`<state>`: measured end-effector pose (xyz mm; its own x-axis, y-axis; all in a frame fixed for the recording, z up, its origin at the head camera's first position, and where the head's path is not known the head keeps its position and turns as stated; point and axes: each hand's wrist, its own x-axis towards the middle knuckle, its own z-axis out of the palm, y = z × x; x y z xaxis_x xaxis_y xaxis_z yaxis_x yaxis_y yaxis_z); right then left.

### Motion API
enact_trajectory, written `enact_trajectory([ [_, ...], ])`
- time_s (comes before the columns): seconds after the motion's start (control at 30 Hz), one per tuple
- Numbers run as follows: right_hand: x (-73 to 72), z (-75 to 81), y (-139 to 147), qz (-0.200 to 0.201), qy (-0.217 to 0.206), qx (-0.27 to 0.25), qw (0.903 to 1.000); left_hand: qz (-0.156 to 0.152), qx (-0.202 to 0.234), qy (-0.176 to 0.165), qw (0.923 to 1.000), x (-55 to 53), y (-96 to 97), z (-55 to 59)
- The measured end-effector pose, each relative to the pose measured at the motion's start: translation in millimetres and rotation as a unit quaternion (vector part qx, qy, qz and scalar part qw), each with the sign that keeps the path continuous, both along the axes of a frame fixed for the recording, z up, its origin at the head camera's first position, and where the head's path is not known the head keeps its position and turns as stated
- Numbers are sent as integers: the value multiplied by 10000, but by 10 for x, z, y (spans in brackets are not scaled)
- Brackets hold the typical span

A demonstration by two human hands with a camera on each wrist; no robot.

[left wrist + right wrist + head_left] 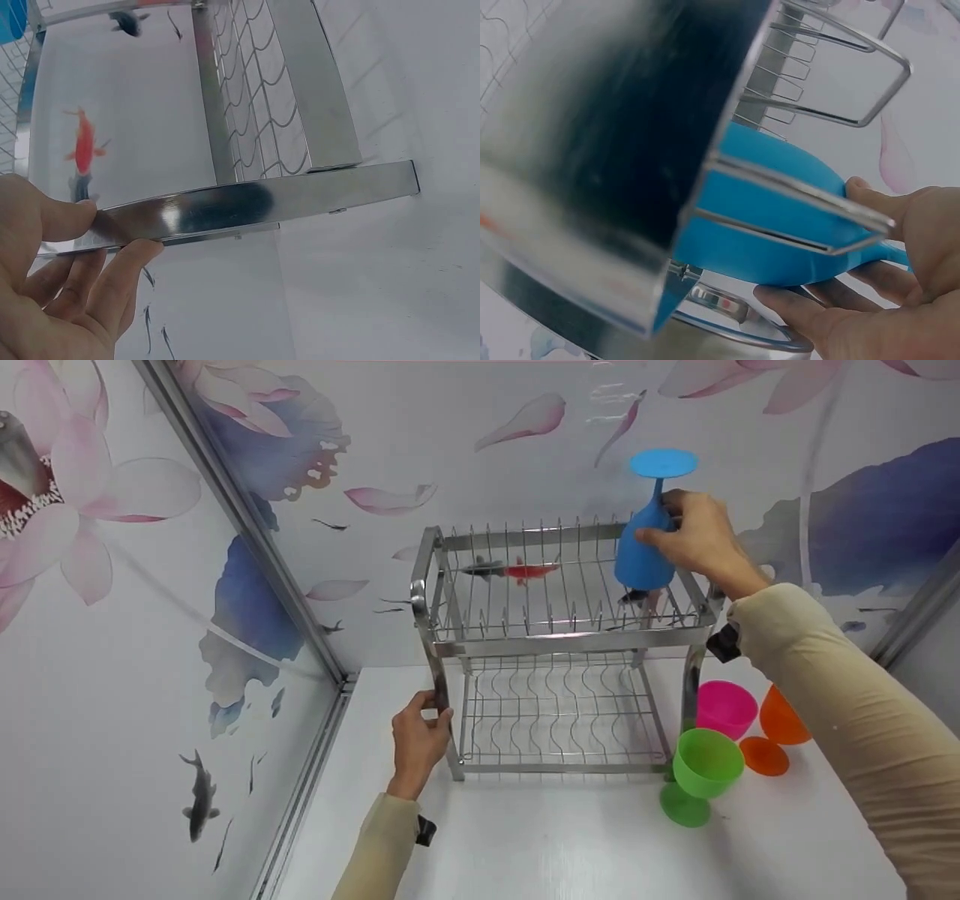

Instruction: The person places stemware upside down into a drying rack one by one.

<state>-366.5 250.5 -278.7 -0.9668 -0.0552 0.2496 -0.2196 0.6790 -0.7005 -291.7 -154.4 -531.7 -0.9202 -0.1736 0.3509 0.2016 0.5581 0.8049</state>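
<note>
A two-tier metal dish rack (570, 643) stands against the back wall. My right hand (701, 532) grips a blue plastic goblet (643, 556), turned upside down with its round foot on top. The goblet's bowl is at the right end of the upper tier, among the wires in the right wrist view, where the rack's side hides part of it. Whether its rim rests on the wires I cannot tell. At the rack's left side, my left hand (421, 741) holds the upright post (187, 214) between thumb and fingers.
Right of the rack, a green goblet (709, 765), a pink goblet (726, 709) and an orange goblet (784, 720) stand on the white tabletop (555, 840). My right sleeve partly covers the orange one. Flower-printed panels (247, 607) enclose the left and back.
</note>
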Motion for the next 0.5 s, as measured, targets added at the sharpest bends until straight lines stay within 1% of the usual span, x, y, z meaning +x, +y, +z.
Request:
enact_trajectory([
  [0.17, -10, -19, -2, 8, -98, 105, 9999, 18, -21, -72, 10000, -3, 8, -7],
  [0.5, -29, -47, -13, 18, -158, 170, 9997, -1, -135, 68, 9999, -4, 5, -14],
])
